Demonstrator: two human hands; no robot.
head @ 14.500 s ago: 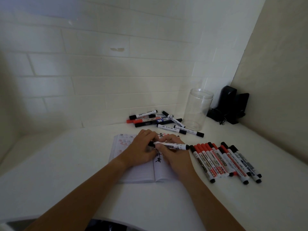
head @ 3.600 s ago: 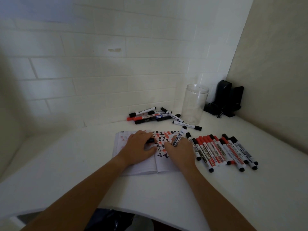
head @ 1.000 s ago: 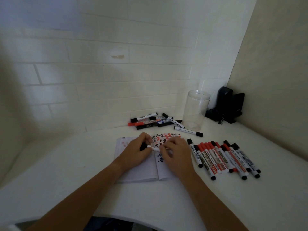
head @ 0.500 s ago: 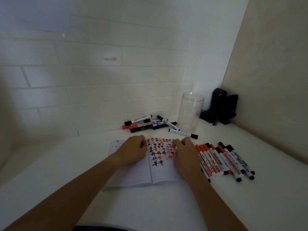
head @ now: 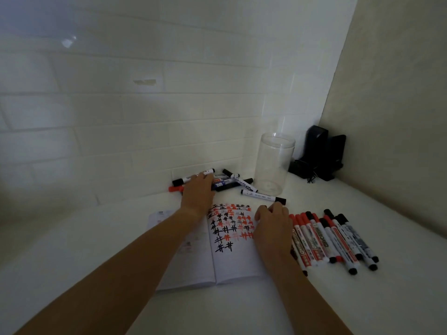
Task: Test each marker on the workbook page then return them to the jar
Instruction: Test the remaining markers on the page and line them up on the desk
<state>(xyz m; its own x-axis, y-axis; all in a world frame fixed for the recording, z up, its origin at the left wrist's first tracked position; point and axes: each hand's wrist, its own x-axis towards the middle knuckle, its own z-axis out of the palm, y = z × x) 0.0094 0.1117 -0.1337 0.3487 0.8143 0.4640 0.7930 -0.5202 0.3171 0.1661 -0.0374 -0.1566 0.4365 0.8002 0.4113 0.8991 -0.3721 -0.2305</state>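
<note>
An open workbook (head: 233, 265) lies on the white counter, its right page covered with black and red tally marks. My left hand (head: 198, 193) reaches past it and lies, fingers extended, on a loose pile of markers (head: 232, 183) by the wall. My right hand (head: 273, 228) rests on the right page's edge with fingers loosely curled, beside a row of several capped red and black markers (head: 333, 238). The leftmost marker of that row is partly hidden under this hand. A clear jar (head: 273, 165) stands upright behind, with no markers inside. One black-capped marker (head: 262, 196) lies in front of the jar.
A black device with a cable (head: 319, 153) stands in the corner right of the jar. A tiled wall closes the back and a beige wall the right side. White counter (head: 96, 238) extends to the left of the workbook.
Both hands held a marker over the page a second ago. Since then my left hand has moved forward onto the pile by the wall, and my right hand has settled beside the row.
</note>
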